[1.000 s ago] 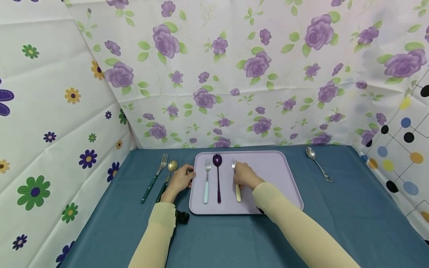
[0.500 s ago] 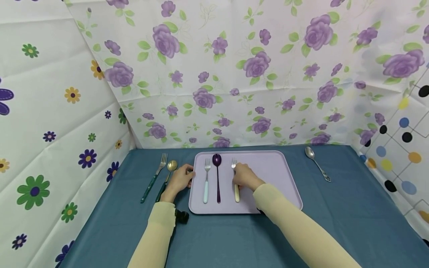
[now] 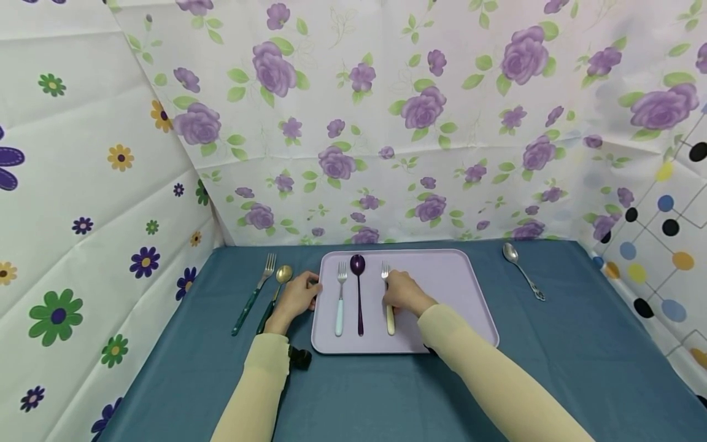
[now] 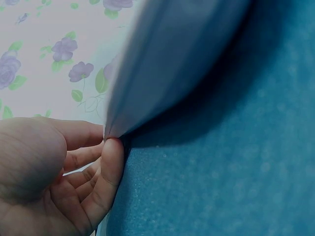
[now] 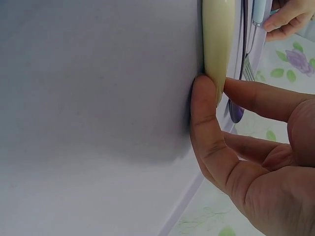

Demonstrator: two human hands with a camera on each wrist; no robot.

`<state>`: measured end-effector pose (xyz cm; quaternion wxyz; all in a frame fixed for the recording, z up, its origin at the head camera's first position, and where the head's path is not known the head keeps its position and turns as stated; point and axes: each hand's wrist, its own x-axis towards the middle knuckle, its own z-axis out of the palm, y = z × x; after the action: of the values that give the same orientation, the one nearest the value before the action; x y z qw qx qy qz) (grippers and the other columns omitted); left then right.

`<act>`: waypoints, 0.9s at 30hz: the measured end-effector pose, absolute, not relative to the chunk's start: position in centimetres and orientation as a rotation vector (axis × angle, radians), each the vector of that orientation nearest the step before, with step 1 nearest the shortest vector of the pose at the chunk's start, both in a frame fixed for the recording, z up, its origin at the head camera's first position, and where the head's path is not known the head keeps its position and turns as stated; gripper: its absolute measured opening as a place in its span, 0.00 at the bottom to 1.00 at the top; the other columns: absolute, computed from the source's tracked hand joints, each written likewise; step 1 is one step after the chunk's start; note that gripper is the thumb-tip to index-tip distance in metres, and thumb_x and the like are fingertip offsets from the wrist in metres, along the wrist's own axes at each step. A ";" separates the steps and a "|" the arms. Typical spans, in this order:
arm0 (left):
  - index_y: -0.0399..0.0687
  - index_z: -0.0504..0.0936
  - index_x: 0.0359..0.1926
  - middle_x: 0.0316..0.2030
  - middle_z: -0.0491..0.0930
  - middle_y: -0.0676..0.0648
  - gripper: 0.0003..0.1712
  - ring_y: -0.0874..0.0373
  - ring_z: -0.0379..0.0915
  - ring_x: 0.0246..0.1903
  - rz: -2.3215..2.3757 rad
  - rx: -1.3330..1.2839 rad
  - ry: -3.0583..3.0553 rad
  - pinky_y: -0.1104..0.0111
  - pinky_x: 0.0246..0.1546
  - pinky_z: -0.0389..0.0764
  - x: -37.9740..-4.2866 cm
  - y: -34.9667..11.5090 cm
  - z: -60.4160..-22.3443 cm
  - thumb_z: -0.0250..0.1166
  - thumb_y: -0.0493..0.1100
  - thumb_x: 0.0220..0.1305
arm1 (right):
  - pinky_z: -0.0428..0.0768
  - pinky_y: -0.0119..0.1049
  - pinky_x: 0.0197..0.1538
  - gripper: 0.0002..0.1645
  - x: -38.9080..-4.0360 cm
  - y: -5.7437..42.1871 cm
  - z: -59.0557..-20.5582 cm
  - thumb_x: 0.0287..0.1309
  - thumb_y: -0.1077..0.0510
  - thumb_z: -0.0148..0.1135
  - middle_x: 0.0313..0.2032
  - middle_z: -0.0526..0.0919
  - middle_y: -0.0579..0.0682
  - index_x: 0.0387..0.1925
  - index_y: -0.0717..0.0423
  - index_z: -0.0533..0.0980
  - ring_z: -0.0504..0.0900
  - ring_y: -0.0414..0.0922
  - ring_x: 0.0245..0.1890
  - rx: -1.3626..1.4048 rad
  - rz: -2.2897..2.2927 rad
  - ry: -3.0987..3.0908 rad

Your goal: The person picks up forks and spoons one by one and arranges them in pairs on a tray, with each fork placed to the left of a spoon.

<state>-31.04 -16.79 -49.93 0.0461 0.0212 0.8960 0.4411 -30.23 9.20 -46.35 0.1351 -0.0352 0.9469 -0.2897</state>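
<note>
A lilac tray (image 3: 442, 294) lies on the table. My left hand (image 3: 298, 294) is at its left rim; in the left wrist view the thumb and a finger pinch the edge of the tray (image 4: 162, 59). On the tray, my right hand (image 3: 407, 291) pinches a fork with a cream handle (image 3: 391, 322), its tines pointing away. The right wrist view has thumb and fingertips at the front end of the cream handle (image 5: 218, 44). Left of that fork lie a dark purple spoon (image 3: 359, 294) and a fork with a pale blue handle (image 3: 339, 307).
Left of the tray, a green-handled fork (image 3: 256, 294) and a gold spoon with a green handle (image 3: 283, 274) lie on the blue tablecloth (image 3: 375, 393). A silver spoon (image 3: 521, 269) lies to the right. Flowered cloth walls (image 3: 342, 202) rise behind and beside the table.
</note>
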 end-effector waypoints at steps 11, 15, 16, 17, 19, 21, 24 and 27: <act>0.38 0.76 0.57 0.27 0.77 0.45 0.18 0.58 0.75 0.18 1.372 0.083 2.727 0.67 0.21 0.80 -31.0 -16.8 -50.0 0.58 0.42 0.72 | 0.83 0.37 0.24 0.06 -30.3 9.3 -46.4 0.50 0.70 0.66 0.22 0.79 0.56 0.30 0.67 0.77 0.84 0.48 0.18 -0.113 -0.864 2.729; 0.38 0.76 0.58 0.27 0.78 0.44 0.18 0.58 0.75 0.18 1.374 0.081 2.725 0.67 0.21 0.80 -31.0 -16.9 -50.0 0.58 0.42 0.72 | 0.83 0.36 0.24 0.11 -30.4 9.7 -46.5 0.54 0.69 0.65 0.25 0.81 0.57 0.40 0.69 0.78 0.84 0.48 0.18 -0.130 -0.890 2.718; 0.38 0.76 0.58 0.27 0.78 0.44 0.18 0.58 0.75 0.19 1.373 0.081 2.724 0.67 0.21 0.80 -31.0 -16.9 -50.0 0.58 0.42 0.72 | 0.83 0.36 0.24 0.14 -30.4 9.8 -46.5 0.54 0.68 0.64 0.27 0.82 0.58 0.44 0.69 0.78 0.84 0.48 0.18 -0.135 -0.900 2.720; 0.38 0.76 0.58 0.28 0.78 0.44 0.18 0.58 0.75 0.19 1.374 0.081 2.722 0.67 0.21 0.80 -31.0 -16.9 -50.0 0.58 0.42 0.72 | 0.83 0.36 0.24 0.18 -30.4 10.0 -46.4 0.55 0.68 0.64 0.31 0.84 0.60 0.48 0.69 0.78 0.84 0.48 0.19 -0.139 -0.909 2.722; 0.38 0.76 0.58 0.28 0.78 0.44 0.18 0.58 0.75 0.19 1.374 0.080 2.720 0.67 0.22 0.80 -31.0 -16.9 -50.0 0.58 0.42 0.72 | 0.82 0.36 0.24 0.24 -30.5 10.5 -46.3 0.56 0.67 0.62 0.37 0.85 0.63 0.56 0.69 0.75 0.84 0.48 0.18 -0.149 -0.922 2.736; 0.38 0.76 0.57 0.28 0.78 0.44 0.18 0.58 0.76 0.19 1.373 0.077 2.718 0.67 0.22 0.80 -31.0 -16.9 -50.0 0.58 0.42 0.72 | 0.81 0.35 0.23 0.29 -30.5 11.0 -46.2 0.55 0.67 0.60 0.43 0.84 0.65 0.60 0.68 0.72 0.84 0.48 0.18 -0.170 -0.929 2.757; 0.39 0.76 0.57 0.28 0.78 0.44 0.17 0.57 0.76 0.19 1.374 0.068 2.715 0.67 0.22 0.80 -31.0 -16.9 -50.1 0.58 0.42 0.72 | 0.77 0.33 0.21 0.30 -30.7 11.8 -46.0 0.56 0.66 0.59 0.41 0.84 0.65 0.62 0.68 0.71 0.83 0.49 0.16 -0.204 -0.907 2.786; 0.39 0.76 0.57 0.28 0.77 0.44 0.18 0.57 0.76 0.19 1.377 0.067 2.716 0.67 0.22 0.80 -31.1 -16.9 -50.1 0.58 0.42 0.72 | 0.76 0.31 0.20 0.28 -31.0 12.8 -45.8 0.57 0.65 0.59 0.37 0.85 0.63 0.61 0.67 0.73 0.84 0.49 0.17 -0.210 -0.900 2.793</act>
<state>-31.07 -16.86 -50.07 0.0478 0.0220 0.8907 0.4515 -31.00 12.81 -45.78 0.0998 -0.0709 0.9447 -0.3043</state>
